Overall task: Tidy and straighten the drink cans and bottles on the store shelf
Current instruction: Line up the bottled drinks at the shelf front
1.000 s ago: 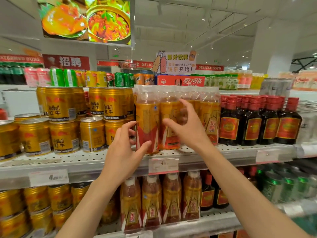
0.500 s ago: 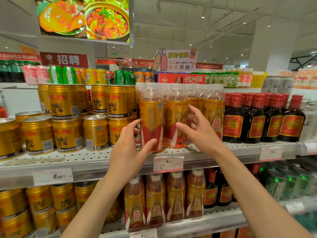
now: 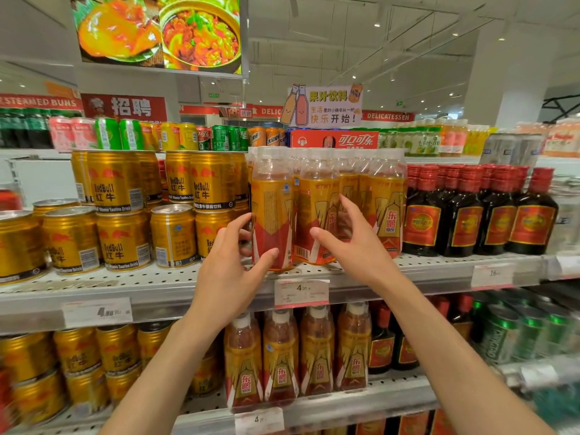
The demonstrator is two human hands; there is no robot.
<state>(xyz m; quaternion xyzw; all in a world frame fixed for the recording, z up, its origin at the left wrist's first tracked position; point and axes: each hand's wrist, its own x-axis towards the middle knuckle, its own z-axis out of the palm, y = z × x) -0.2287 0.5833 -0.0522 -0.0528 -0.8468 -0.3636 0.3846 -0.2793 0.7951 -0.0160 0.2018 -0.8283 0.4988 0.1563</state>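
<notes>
Hands hold roughly as half a second ago. Left hand [image 3: 230, 271] stays wrapped round the front orange bottle [image 3: 272, 211] at the shelf [image 3: 125, 285] edge, just above the price tag [image 3: 302, 292]; its label has turned further, barcode side outward. Right hand [image 3: 354, 246] keeps cupping the next bottle [image 3: 317, 215] right of it, thumb in front. Fingers behind both bottles hidden. Gold cans [image 3: 124, 240] left of them untouched.

"RedBull" on gold cans [image 3: 115, 183], "DELICATESSEN" on red banner [image 3: 388, 116], "4.20" on shelf price tag [image 3: 301, 291]
</notes>
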